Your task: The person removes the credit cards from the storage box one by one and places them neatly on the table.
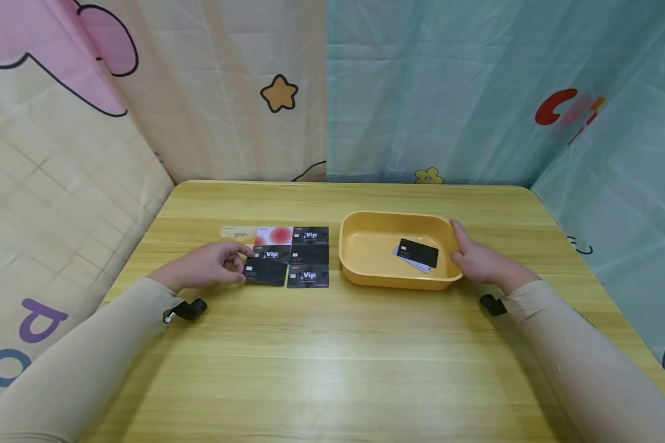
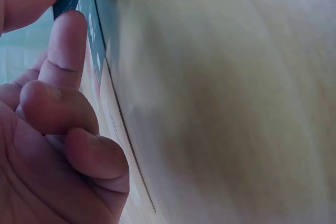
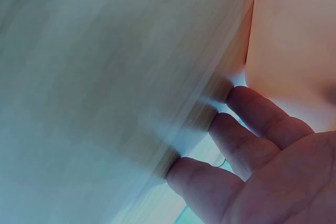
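My left hand (image 1: 209, 264) pinches a black VIP card (image 1: 266, 273) by its left edge, between thumb and index finger. In the left wrist view the other fingers (image 2: 97, 153) curl loosely, close over the tabletop. The card lies tilted at the front left of a block of cards, overlapping a black Vip card (image 1: 271, 253) behind it. My right hand (image 1: 479, 261) holds the right end of a yellow plastic basin (image 1: 399, 283), thumb at the rim. Three of its fingers (image 3: 199, 177) spread beside the basin, tips at the tabletop. Inside the basin, a black card (image 1: 418, 253) overlaps a whitish card (image 1: 421, 267).
Around the held card are a yellow card (image 1: 238, 232), a pink card with red circles (image 1: 274, 235) and several black ones, such as the front right Vip card (image 1: 308, 276). Cartoon-printed curtains (image 1: 421, 92) surround the wooden table (image 1: 310, 357) at the back and sides.
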`<state>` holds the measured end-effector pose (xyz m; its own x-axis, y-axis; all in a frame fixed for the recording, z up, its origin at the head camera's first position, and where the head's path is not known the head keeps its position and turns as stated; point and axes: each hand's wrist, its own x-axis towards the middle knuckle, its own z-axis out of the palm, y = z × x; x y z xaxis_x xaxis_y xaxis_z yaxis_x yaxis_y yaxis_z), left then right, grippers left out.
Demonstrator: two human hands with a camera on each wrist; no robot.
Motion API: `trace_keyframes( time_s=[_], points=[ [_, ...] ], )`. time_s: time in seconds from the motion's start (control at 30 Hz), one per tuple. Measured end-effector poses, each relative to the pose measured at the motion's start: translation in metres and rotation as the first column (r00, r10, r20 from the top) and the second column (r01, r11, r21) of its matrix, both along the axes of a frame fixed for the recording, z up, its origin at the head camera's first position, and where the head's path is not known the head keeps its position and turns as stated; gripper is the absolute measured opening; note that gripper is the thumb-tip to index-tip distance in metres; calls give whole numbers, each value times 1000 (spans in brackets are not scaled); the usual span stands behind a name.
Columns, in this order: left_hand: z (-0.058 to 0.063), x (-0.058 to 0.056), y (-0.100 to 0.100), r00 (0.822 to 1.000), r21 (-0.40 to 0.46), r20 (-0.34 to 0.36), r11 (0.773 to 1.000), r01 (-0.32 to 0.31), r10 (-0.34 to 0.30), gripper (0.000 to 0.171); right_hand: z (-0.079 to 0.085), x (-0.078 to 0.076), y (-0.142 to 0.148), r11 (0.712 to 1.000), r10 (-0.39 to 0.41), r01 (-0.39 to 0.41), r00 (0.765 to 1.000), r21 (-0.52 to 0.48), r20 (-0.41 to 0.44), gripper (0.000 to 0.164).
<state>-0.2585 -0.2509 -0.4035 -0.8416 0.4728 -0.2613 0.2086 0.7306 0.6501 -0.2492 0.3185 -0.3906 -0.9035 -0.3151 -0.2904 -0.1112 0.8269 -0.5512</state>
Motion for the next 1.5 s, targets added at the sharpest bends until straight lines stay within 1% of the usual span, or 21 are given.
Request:
trace_keyframes(
  time_s=[0.1, 0.3, 0.6, 0.73, 0.93, 1.17, 1.4, 1.5],
  points=[
    [-2, 0, 0, 1000, -19, -3, 1000, 0, 0, 54, 0, 0, 0, 1000, 0, 0, 1000, 4, -2, 79],
    [-5, 2, 2, 1000, -42, 18, 999, 1, -1, 53, -1, 0, 1, 1000, -1, 1, 1000, 4, 0, 79],
    [-7, 4, 3, 999, -36, 9, 999, 38, -38, 52, 0, 1, 0, 1000, -8, 8, 1000, 25, -4, 79],
    [-6, 5, 4, 999, -44, 9, 998, 44, -43, 51, 0, 1, 0, 999, -7, 7, 1000, 34, -5, 79],
    [-8, 4, 4, 999, -53, 10, 998, 41, -40, 50, 0, 1, 0, 1000, -4, 4, 1000, 26, -8, 79],
    [-10, 5, 6, 998, -74, -27, 996, 47, -50, 47, 0, 1, 1, 1000, -1, 1, 1000, 15, -13, 78],
    [-9, 5, 9, 999, -90, -10, 995, 32, -33, 47, 0, 1, 1, 1000, -1, 2, 1000, 14, -14, 78],
    [-9, 5, 8, 999, -91, -14, 995, 41, -42, 46, 0, 1, 0, 1000, -1, 1, 1000, 13, -11, 78]
  ],
)
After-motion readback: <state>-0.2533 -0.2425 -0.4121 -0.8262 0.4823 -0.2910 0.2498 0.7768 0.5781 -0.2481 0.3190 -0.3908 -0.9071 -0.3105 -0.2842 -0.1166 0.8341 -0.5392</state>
